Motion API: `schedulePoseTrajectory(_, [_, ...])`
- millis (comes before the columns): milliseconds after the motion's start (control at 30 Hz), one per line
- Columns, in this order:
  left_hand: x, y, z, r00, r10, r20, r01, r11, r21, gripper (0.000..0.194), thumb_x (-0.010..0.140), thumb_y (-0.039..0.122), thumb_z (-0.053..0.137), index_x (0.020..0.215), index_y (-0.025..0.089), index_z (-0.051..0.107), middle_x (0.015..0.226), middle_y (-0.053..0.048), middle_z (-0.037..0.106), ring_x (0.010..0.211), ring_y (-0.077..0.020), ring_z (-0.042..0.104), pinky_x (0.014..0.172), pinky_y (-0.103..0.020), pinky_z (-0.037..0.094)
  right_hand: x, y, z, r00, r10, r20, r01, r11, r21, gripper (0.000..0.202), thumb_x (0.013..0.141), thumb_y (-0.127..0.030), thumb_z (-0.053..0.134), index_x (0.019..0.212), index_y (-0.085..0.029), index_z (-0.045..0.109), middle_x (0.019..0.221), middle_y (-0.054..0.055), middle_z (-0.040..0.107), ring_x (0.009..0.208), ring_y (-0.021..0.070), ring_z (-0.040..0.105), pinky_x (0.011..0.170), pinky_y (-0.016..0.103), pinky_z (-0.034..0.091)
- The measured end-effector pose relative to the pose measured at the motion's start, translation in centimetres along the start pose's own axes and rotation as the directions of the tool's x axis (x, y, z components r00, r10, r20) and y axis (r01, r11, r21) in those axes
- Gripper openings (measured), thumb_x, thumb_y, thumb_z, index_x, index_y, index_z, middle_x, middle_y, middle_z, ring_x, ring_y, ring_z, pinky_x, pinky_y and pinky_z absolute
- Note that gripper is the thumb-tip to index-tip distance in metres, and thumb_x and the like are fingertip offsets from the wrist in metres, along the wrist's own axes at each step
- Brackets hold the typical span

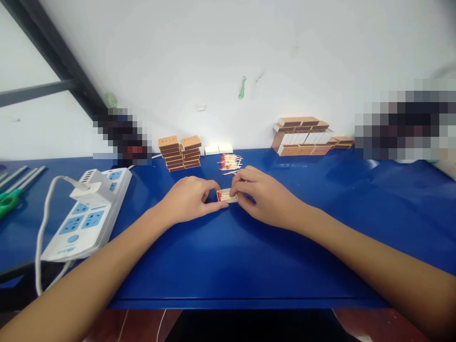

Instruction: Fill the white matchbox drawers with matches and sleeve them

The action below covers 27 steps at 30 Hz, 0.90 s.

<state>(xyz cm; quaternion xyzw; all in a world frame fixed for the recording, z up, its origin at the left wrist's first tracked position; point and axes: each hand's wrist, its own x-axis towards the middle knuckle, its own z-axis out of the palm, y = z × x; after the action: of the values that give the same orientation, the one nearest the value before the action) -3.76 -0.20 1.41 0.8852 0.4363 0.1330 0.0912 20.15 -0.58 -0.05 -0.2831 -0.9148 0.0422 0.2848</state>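
A small white matchbox tray (228, 201) lies on the blue table, filled with red-tipped matches (225, 195). My left hand (192, 199) grips the tray's left end, thumb at the near side and index finger at the far side. At the right end is my right hand (261, 194), its fingers curled, with fingertips on the matches and the tray's edge. Just beyond the hands lies a loose pile of matches (230, 162), and one or two stray ones are partly hidden by my right fingers.
Two stacks of matchboxes (180, 154) stand at the back left, beside white empty-looking trays (218, 149). More matchboxes (302, 137) are piled against the wall at right. A white power strip (89, 216) with a plugged-in cable sits at left, near green-handled scissors (10, 202).
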Motion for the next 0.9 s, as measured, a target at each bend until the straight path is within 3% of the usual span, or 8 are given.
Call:
schedulePoseTrajectory(433, [0.0, -0.1, -0.1, 1.000, 0.024, -0.001, -0.024, 1.000, 0.015, 0.040, 0.090, 0.058, 0.069, 0.105, 0.022, 0.074, 0.067, 0.002, 0.064, 0.059, -0.0139, 0.055, 0.057, -0.027, 0.031, 0.1, -0.5, -1.1, 0.992, -0.019, 0.122, 0.029, 0.997, -0.078, 0.020, 0.085, -0.009, 0.054, 0.083, -0.019, 0.071, 0.097, 0.011, 0.066, 0.090, 0.0244, 0.057, 0.080, 0.040, 0.050])
schedulePoseTrajectory(567, [0.0, -0.2, -0.1, 1.000, 0.026, -0.002, -0.026, 1.000, 0.011, 0.039, 0.090, 0.057, 0.069, 0.104, 0.021, 0.074, 0.066, 0.002, 0.064, 0.058, -0.0137, 0.055, 0.056, -0.027, 0.031, 0.1, -0.1, -1.2, 0.994, -0.039, 0.099, 0.051, 0.992, -0.120, 0.022, 0.088, -0.009, 0.052, 0.088, -0.019, 0.072, 0.097, 0.011, 0.067, 0.093, 0.0248, 0.057, 0.079, 0.038, 0.049])
schedulePoseTrajectory(733, [0.0, -0.1, 0.0, 1.000, 0.022, -0.017, -0.022, 1.000, 0.001, 0.041, 0.089, 0.059, 0.069, 0.104, 0.021, 0.075, 0.064, 0.002, 0.063, 0.058, -0.0137, 0.055, 0.055, -0.027, 0.031, 0.2, 3.1, -0.8, 0.981, 0.179, -0.068, -0.188, 0.968, -0.166, 0.017, 0.094, -0.016, 0.055, 0.102, -0.016, 0.070, 0.097, 0.010, 0.067, 0.094, 0.0250, 0.059, 0.083, 0.039, 0.048])
schedulePoseTrajectory(800, [0.0, 0.0, 0.1, 1.000, 0.014, -0.015, -0.015, 1.000, -0.005, 0.040, 0.089, 0.058, 0.069, 0.107, 0.023, 0.075, 0.064, 0.003, 0.063, 0.058, -0.0138, 0.056, 0.055, -0.027, 0.031, 0.2, 4.7, -0.5, 0.958, 0.281, -0.049, -0.285, 0.949, -0.133, 0.012, 0.093, -0.024, 0.063, 0.100, -0.017, 0.069, 0.097, 0.009, 0.066, 0.091, 0.0235, 0.060, 0.081, 0.038, 0.048])
schedulePoseTrajectory(900, [0.0, 0.1, 0.1, 1.000, 0.002, -0.012, -0.002, 1.000, -0.004, 0.040, 0.089, 0.059, 0.069, 0.107, 0.024, 0.075, 0.065, 0.003, 0.063, 0.059, -0.0140, 0.056, 0.055, -0.027, 0.031, 0.1, 6.1, 0.0, 0.929, 0.369, -0.001, -0.369, 0.928, -0.059, 0.019, 0.091, -0.037, 0.069, 0.096, -0.018, 0.067, 0.094, 0.007, 0.064, 0.083, 0.0205, 0.059, 0.075, 0.035, 0.047])
